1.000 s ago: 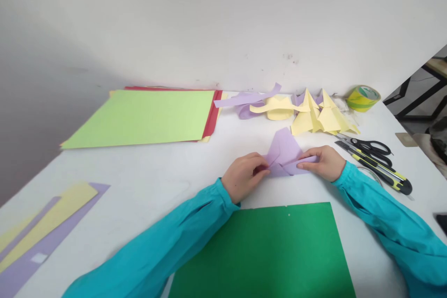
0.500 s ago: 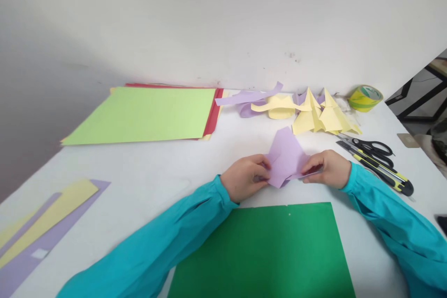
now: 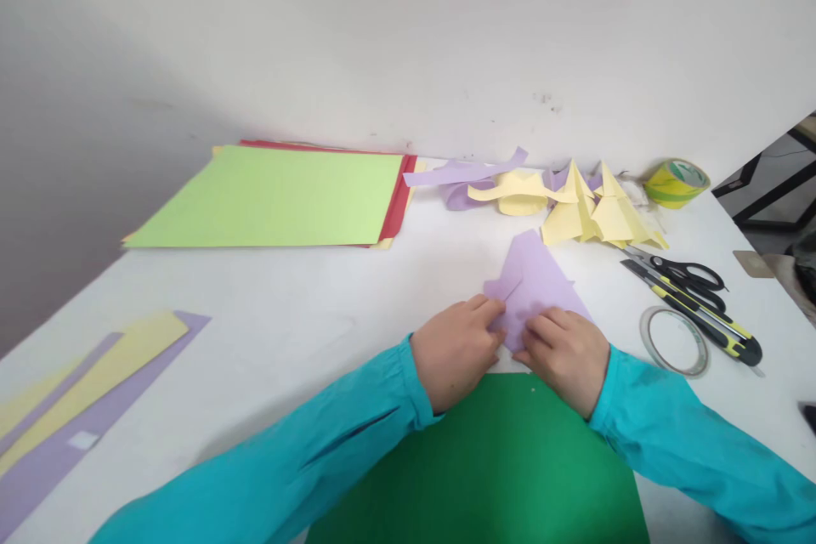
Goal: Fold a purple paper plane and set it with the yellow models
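Your purple paper [image 3: 539, 272] lies on the table [image 3: 331, 293] beyond the green sheet [image 3: 503, 467], partly folded, its near end seemingly unfinished; your left hand [image 3: 457, 353] and right hand [image 3: 569, 357] touch it, whether pinching I can't tell.

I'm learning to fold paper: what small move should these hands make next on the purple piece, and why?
Probably press the near part of the purple paper flat with the right hand while the left hand steadies it: both hands have fingertips there, and a slanting crease or edge shows beside the left one.
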Demonstrator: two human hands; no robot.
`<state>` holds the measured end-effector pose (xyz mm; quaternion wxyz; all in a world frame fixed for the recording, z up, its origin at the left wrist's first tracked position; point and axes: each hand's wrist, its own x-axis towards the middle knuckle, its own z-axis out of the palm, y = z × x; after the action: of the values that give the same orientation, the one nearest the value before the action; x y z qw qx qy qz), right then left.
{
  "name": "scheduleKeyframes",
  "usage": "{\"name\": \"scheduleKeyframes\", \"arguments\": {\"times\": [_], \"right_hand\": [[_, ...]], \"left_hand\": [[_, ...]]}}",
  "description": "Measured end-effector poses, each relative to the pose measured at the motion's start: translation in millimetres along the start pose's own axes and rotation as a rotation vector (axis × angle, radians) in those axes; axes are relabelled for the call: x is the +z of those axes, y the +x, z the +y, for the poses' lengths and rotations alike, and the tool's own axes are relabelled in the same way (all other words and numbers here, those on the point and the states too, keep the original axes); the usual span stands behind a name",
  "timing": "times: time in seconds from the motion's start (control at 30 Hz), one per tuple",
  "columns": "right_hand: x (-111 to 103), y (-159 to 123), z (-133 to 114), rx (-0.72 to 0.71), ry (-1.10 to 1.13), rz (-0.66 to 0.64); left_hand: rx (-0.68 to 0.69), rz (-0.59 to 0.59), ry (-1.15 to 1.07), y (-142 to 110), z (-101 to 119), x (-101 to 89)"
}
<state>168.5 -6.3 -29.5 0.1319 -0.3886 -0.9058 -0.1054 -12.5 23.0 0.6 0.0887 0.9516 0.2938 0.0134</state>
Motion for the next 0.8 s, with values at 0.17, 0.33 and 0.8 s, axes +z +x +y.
{"name": "scheduleKeyframes", "arguments": {"times": [0.17,0.33,0.8], "right_hand": [[-2,-1,0,-0.002,0.011,0.009],[-6,0,-4,0.026,0.027,0.028],[-8,1,-6,0.062,0.037,0.043]], "left_hand": [[-0.012,0.011,0.022,-5,-3,-2.2],[0.065,0.147,0.038,-4,-10,12.4],[0.067,0.527,0.058,-8,-13,37.1]]}}
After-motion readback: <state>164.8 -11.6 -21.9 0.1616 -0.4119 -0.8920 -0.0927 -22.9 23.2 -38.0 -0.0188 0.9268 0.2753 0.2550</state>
